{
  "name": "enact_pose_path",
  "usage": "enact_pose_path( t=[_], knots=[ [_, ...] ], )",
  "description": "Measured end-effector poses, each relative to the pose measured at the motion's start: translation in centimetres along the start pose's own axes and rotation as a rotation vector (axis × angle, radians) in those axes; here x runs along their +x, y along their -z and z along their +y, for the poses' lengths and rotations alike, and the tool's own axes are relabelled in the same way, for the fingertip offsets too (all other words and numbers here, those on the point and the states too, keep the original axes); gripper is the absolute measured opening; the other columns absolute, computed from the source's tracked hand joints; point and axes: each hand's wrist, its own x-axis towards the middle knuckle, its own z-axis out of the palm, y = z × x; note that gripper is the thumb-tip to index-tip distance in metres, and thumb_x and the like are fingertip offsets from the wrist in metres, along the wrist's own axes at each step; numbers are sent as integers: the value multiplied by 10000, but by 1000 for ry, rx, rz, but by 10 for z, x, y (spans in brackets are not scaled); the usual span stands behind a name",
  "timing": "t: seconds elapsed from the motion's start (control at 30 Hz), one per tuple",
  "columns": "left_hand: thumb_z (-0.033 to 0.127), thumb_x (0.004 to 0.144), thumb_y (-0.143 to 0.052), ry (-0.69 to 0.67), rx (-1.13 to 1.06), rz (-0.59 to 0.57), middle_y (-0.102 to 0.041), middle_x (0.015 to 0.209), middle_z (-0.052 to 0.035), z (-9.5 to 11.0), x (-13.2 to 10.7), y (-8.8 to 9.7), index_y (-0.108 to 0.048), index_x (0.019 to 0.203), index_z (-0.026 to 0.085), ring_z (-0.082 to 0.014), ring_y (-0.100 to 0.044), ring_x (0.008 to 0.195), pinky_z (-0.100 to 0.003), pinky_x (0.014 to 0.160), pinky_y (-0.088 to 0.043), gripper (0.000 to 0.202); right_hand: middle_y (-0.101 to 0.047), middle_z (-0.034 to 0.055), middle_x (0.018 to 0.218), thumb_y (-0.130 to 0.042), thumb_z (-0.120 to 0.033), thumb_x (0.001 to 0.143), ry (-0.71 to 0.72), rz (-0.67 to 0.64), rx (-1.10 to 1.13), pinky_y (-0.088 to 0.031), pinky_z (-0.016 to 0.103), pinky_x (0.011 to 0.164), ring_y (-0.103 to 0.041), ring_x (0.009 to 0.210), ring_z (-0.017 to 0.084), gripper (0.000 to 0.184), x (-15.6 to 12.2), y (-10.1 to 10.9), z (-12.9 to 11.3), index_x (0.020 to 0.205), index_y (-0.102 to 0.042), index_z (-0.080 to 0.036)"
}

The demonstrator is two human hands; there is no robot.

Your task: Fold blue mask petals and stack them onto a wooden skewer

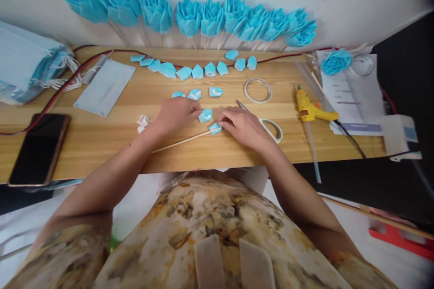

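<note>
Thin stick (183, 141), one, on bench (91, 140) | long axis: slants from left forearm (134, 156) rightward and away to folded blue piece (214, 129) | right hand (242, 126): nearer, grip pinching that piece's edge | left hand (176, 115): beyond stick, by second blue piece (205, 116), blurred, grip cannot be told

"What's the top (190, 216) like?"

"Cream, blotched all over with mustard, tan and charcoal, rather like marbled stone."

"And the sleeves (73, 253)?"

"Same print, cut short (the forearms (124, 169) are bare). Two flat, plain beige strips (210, 262) lie side by side down the front."
</note>
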Motion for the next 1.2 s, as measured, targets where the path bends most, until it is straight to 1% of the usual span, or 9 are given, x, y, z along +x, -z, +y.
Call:
enact_pose_path(
  t=[0.13,0.2,0.27,0.37,0.53,0.83,1.0,1.13,1.2],
  knots=[
    [261,813,-597,32,-53,-49,-745,719,-49,6,-4,-1,-775,710,209,-212,-622,691,-307,648,-372,211,-724,39,919,-625,-240,944,69,47,174,-436,340,805,-623,877,210,98,-5,-4,1,854,-659,-226],
    [270,817,-595,35,-80,-63,-744,709,-48,10,-6,1,-770,687,201,-203,-608,670,-310,634,-352,229,-724,35,907,-630,-247,942,73,77,226,-443,336,802,-626,861,203,102,-5,-6,1,846,-659,-224],
    [279,828,-584,32,-84,-78,-757,729,-46,12,-7,2,-775,698,200,-199,-608,674,-308,624,-339,244,-723,35,900,-635,-247,937,59,96,255,-448,335,799,-631,856,201,100,-3,-8,2,843,-661,-222],
    [284,837,-573,35,-37,-99,-781,784,-51,13,-8,4,-800,766,201,-204,-626,703,-303,616,-330,252,-724,33,906,-637,-246,928,19,97,274,-451,335,796,-638,855,199,89,-1,-12,3,849,-671,-224],
    [311,841,-599,46,-13,-132,-785,797,-63,11,-6,3,-818,823,189,-198,-624,680,-298,599,-319,251,-726,26,885,-652,-265,911,-28,112,302,-444,332,766,-639,826,195,81,2,-18,2,845,-684,-229],
    [330,843,-562,9,38,-121,-790,812,-51,10,-6,3,-815,852,186,-177,-625,685,-274,593,-334,291,-722,18,864,-645,-265,914,-16,117,300,-460,325,752,-647,813,188,89,3,-20,5,844,-685,-227],
    [322,841,-568,-1,43,-108,-786,790,-45,12,-6,4,-812,841,189,-168,-623,668,-267,584,-336,277,-729,15,859,-650,-259,907,-36,119,282,-465,326,744,-652,803,190,83,4,-21,5,839,-689,-231],
    [311,848,-593,44,46,-138,-781,788,-49,14,-5,4,-813,859,179,-173,-624,664,-273,593,-345,256,-729,15,852,-655,-243,898,-48,132,225,-449,317,731,-645,791,187,79,6,-23,3,831,-694,-227],
    [312,870,-586,43,31,-163,-790,832,-51,12,-4,5,-812,877,181,-180,-642,697,-274,620,-373,262,-727,18,840,-663,-227,889,-46,138,186,-433,310,717,-634,774,182,70,7,-24,3,829,-698,-219]
  ],
)
